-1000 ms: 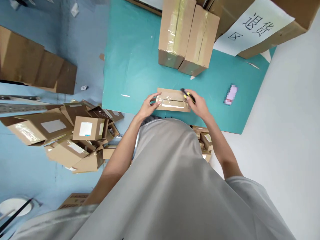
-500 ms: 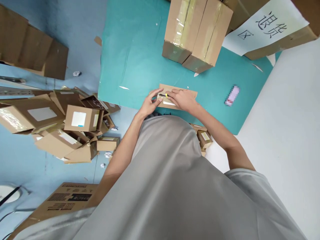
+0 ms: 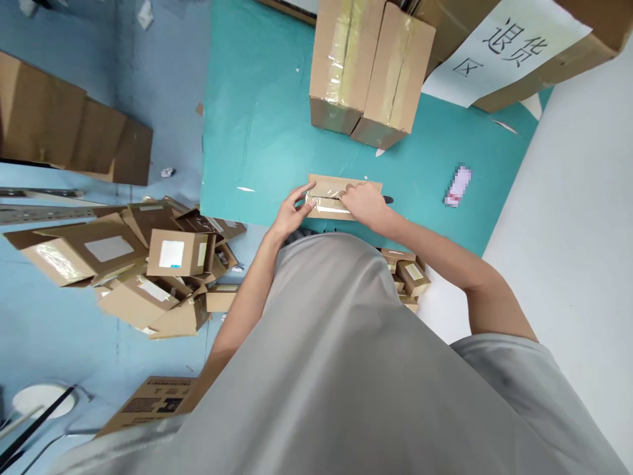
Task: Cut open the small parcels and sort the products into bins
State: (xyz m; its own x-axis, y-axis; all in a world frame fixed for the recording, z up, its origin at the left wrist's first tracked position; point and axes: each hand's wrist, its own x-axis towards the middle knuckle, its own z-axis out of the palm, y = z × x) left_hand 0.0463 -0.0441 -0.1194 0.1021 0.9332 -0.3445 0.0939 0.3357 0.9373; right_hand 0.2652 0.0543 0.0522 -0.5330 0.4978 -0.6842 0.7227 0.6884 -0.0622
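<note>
A small flat cardboard box (image 3: pixel 330 187) sealed with clear tape lies on the teal mat (image 3: pixel 257 132) just in front of me. My left hand (image 3: pixel 291 212) pinches the box's left end, thumb and fingers pressed against it. My right hand (image 3: pixel 363 202) is closed over the middle of the box top. It holds a utility knife (image 3: pixel 388 198) whose black rear end sticks out to the right of the fist. The blade end is hidden under the fingers at the tape seam.
Two tall taped cartons (image 3: pixel 366 66) stand behind the box, beside a large carton with a paper sign (image 3: pixel 504 46). A heap of small boxes (image 3: pixel 148 264) lies on the left, more small boxes (image 3: pixel 408 277) by my right side. A blurred pink item (image 3: pixel 457 186) lies on the mat.
My right hand went from the box's right end across to its left end, and has come back to the middle with the knife. My left hand has stayed on the left end.
</note>
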